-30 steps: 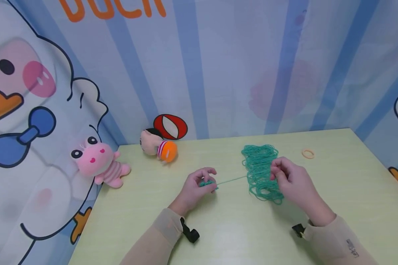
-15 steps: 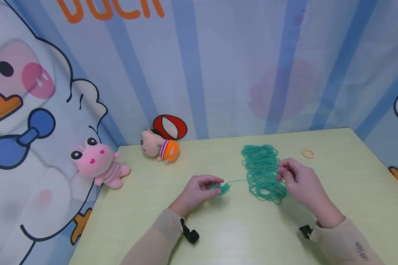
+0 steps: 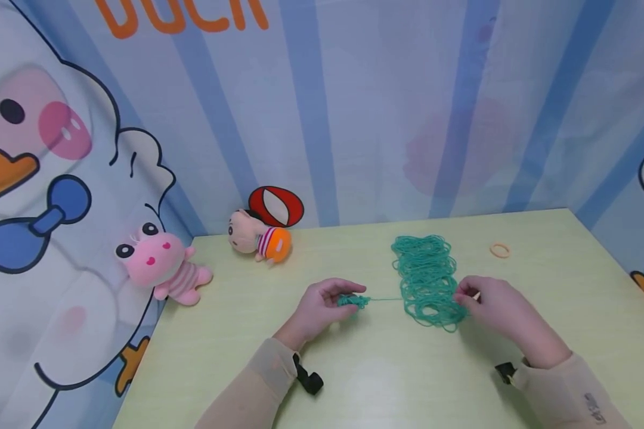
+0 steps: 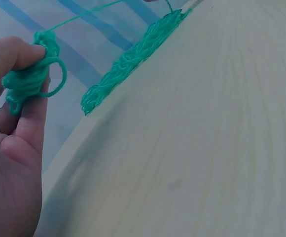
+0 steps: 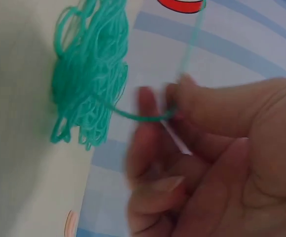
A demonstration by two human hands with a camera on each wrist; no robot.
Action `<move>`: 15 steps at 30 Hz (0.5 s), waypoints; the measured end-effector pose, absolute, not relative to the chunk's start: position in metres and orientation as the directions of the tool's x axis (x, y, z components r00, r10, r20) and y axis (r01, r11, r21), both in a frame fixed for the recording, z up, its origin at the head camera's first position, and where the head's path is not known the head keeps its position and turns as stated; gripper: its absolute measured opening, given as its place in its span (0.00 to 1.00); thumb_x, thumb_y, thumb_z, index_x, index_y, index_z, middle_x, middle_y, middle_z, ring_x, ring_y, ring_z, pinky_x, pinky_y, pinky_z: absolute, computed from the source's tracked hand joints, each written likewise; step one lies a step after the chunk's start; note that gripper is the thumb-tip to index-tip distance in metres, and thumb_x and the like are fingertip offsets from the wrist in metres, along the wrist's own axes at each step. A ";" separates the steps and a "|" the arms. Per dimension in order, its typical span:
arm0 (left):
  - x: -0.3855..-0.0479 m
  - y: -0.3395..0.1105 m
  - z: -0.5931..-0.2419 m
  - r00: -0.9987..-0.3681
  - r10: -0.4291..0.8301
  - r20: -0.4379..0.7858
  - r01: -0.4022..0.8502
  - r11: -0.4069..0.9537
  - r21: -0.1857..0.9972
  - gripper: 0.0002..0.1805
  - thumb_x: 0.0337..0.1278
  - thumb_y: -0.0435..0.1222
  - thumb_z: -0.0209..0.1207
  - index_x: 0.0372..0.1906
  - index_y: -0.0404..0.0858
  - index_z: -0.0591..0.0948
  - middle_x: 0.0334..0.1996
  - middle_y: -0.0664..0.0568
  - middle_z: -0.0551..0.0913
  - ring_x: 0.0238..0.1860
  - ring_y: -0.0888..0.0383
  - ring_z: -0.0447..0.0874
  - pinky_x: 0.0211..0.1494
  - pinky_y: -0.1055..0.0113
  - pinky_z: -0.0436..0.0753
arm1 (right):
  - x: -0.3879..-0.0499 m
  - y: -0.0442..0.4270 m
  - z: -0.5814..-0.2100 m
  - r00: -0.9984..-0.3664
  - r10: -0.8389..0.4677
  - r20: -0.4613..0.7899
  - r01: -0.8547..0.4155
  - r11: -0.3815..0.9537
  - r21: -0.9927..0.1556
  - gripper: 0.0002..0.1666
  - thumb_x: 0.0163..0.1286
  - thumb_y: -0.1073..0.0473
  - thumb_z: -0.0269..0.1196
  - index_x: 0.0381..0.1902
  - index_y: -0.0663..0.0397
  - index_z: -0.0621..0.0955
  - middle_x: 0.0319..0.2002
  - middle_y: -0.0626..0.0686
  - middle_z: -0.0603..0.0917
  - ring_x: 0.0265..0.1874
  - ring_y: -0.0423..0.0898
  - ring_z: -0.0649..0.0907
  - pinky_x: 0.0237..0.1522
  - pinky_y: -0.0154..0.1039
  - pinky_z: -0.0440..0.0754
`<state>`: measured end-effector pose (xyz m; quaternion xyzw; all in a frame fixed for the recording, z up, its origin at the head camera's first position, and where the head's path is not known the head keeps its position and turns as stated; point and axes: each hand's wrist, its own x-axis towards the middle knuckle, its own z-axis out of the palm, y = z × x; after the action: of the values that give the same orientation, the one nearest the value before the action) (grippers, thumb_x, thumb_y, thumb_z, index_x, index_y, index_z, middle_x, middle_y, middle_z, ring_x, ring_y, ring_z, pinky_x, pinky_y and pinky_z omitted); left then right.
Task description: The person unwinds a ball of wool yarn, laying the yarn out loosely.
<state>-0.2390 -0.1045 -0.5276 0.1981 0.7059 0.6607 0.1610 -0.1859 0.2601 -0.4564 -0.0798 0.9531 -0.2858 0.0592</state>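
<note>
My left hand (image 3: 315,311) holds a small wound bundle of green yarn (image 4: 27,81) between thumb and fingers. A loose loop sticks out of the bundle in the left wrist view. From it a single strand (image 3: 386,299) stretches rightward to the large pile of green yarn (image 3: 425,271), which lies in wavy loops on the table. At the pile's right edge, my right hand (image 3: 499,308) pinches the yarn strand (image 5: 140,118) between thumb and index finger. The right wrist view shows the strand passing through those blurred fingertips, one end dropping into the pile.
A peach-coloured ring (image 3: 499,250) lies right of the pile on the pale table (image 3: 375,369). Farther left are a doll in orange shorts (image 3: 260,237) and a pink plush toy (image 3: 163,262). A striped printed curtain (image 3: 354,119) hangs behind the table.
My right hand has moved right and a little toward me, to the pile's right edge. My left hand has shifted slightly right with its bundle, whose strand slackened and then straightened.
</note>
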 end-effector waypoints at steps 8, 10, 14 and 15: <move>-0.240 -0.105 -0.530 -0.903 0.426 0.053 0.062 0.007 0.998 0.23 0.64 0.25 0.72 0.63 0.28 0.83 0.59 0.43 0.91 0.54 0.62 0.91 0.61 0.72 0.89 | -0.183 0.214 -0.464 -0.967 -0.256 0.003 -0.216 0.810 -0.545 0.21 0.80 0.50 0.68 0.60 0.60 0.87 0.59 0.63 0.89 0.45 0.54 0.88 0.50 0.55 0.88; -0.241 -0.104 -0.531 -0.902 0.427 0.067 0.073 -0.002 0.997 0.24 0.64 0.25 0.72 0.64 0.26 0.82 0.59 0.43 0.91 0.54 0.62 0.92 0.62 0.72 0.89 | -0.183 0.194 -0.466 -0.959 -0.279 0.049 -0.250 0.756 -0.604 0.25 0.80 0.48 0.68 0.64 0.59 0.86 0.60 0.60 0.90 0.39 0.46 0.86 0.42 0.45 0.86; -0.241 -0.103 -0.531 -0.895 0.436 0.097 0.108 0.000 0.994 0.23 0.65 0.26 0.73 0.63 0.30 0.83 0.60 0.44 0.91 0.56 0.62 0.91 0.63 0.71 0.88 | -0.183 0.156 -0.471 -0.950 -0.309 0.038 -0.245 0.667 -0.703 0.27 0.81 0.44 0.67 0.68 0.55 0.85 0.58 0.54 0.92 0.32 0.38 0.81 0.32 0.35 0.79; -0.241 -0.103 -0.531 -0.893 0.439 0.102 0.115 0.002 0.993 0.22 0.65 0.26 0.73 0.63 0.32 0.84 0.60 0.45 0.91 0.57 0.62 0.90 0.64 0.71 0.88 | -0.183 0.148 -0.472 -0.952 -0.304 0.035 -0.237 0.658 -0.715 0.26 0.81 0.45 0.67 0.67 0.54 0.86 0.56 0.52 0.93 0.31 0.38 0.80 0.31 0.35 0.79</move>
<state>-0.2406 -0.1028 -0.5308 0.1983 0.6977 0.6779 0.1196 -0.1832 0.1482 -0.4723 -0.1488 0.9093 -0.3860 0.0439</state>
